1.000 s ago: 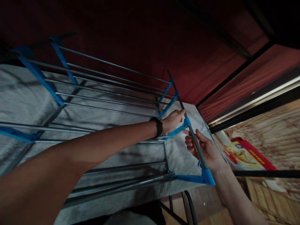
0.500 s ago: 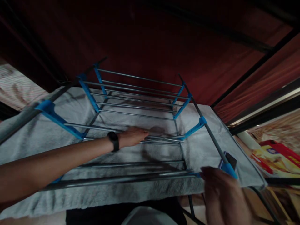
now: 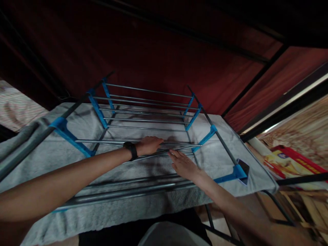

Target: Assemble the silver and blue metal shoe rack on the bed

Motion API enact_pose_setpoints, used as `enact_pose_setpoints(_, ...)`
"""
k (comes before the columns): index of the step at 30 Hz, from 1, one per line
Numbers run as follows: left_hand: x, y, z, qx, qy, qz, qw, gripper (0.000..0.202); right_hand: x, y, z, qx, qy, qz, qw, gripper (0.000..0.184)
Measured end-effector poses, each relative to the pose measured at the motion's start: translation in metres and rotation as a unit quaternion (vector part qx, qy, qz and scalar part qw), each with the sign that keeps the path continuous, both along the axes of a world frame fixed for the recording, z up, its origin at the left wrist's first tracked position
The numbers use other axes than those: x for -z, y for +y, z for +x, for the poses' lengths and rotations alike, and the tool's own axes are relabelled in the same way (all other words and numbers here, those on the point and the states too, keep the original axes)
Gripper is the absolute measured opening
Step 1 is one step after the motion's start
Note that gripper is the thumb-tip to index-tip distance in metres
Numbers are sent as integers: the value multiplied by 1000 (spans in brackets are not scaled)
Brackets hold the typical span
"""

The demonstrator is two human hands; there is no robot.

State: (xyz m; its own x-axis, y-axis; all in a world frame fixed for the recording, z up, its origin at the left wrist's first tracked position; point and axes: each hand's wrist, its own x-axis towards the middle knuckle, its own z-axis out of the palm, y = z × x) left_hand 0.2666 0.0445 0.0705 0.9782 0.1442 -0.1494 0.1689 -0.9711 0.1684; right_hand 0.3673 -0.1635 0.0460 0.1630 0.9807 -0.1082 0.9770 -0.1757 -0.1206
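Your right hand [image 3: 185, 165] has come up and inward from the near right corner, where it was blurred half a second ago, to the middle of the rack; your left hand [image 3: 150, 145] has stayed over the loose rods [image 3: 182, 144]. Your right fingers reach forward, loosely bent, the thumb apart from them, their tips at the diagonal rod; whether they press on it, you cannot tell from this angle. Your left fingers lie together over the rods, palm down, pointing right; how firmly they grip is hidden.

Those rods cross just beside both hands, between a blue bracket [image 3: 69, 136] on the left and its partner [image 3: 205, 138] on the right. You wear a black watch [image 3: 132, 150] on your left wrist.

Around your hands is the rack itself, its right pole [image 3: 225, 148] and left pole [image 3: 38, 141] running away from you. Beyond, further brackets carry rows of metal rods. Closer to you, thicker rods [image 3: 123, 193] lie across the grey blanket [image 3: 107, 215]. At the near right corner, a dark flat object [image 3: 245, 167] sits beside a blue connector [image 3: 230, 175]. Dark red curtain [image 3: 159, 54] hangs behind; a red and yellow box [image 3: 294, 164] is off to your right.
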Motion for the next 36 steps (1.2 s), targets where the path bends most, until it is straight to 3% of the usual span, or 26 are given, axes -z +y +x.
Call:
enact_pose_setpoints(4,2,-1,0,-2,-23,11,1000,27,18,27,2,-36,-62,7,997,46)
enact_pose_setpoints(9,1,-2,-2,-1,-38,13,999,28,30,37,12,-34,-73,6,997,38)
enact_pose_setpoints(15,0,1,-7,15,-61,7,998,36,33,33,24,-17,-41,36,998,36)
enact_pose_setpoints(18,-4,2,-7,4,-59,-14,998,40,38,18,36,48,45,119,991,35)
enact_pose_setpoints(23,-9,1,-6,-27,-69,-65,995,39,57,-24,71,280,124,265,914,19)
enact_pose_setpoints(27,-8,-1,-6,-40,-64,-67,995,43,63,-51,102,411,114,356,832,42)
enact_pose_setpoints(31,-3,0,-4,-34,-62,-35,997,43,57,-45,121,403,182,467,766,62)
enact_pose_setpoints(33,-1,0,-3,-27,-59,-21,998,40,54,-35,125,373,238,502,743,58)
enact_pose_setpoints(36,-1,-1,-4,-8,-60,-5,998,35,52,-21,130,354,278,511,732,45)
